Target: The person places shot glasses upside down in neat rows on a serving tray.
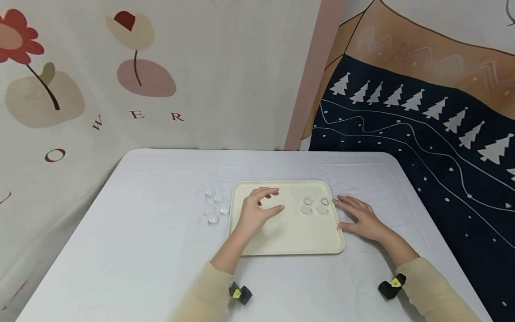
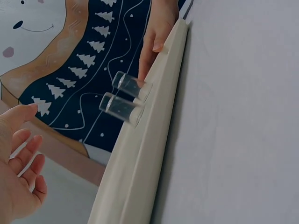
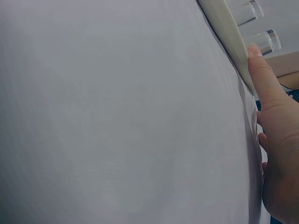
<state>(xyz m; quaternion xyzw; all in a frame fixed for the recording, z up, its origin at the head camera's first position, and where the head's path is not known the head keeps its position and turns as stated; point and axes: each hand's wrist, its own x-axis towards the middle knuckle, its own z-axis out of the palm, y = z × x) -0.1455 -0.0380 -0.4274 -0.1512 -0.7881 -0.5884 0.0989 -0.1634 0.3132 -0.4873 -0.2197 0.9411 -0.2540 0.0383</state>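
Two small clear glass cups (image 1: 306,206) stand side by side on the right part of a cream tray (image 1: 285,239). Over the tray's left half hovers my left hand (image 1: 257,210), its thumb and fingers spread apart with nothing between them. The left wrist view shows that same hand (image 2: 21,163) at a distance from the two cups (image 2: 122,109). My right hand (image 1: 362,220) is at the tray's right edge, fingers extended. In the right wrist view its thumb (image 3: 264,77) lies right at the tray rim, close to a cup (image 3: 266,42).
Several more clear glass cups (image 1: 212,216) are grouped on the white tablecloth (image 1: 141,232) just left of the tray. A patterned curtain (image 1: 241,80) hangs behind the table, and a dark cloth with white trees (image 1: 414,129) hangs on the right.
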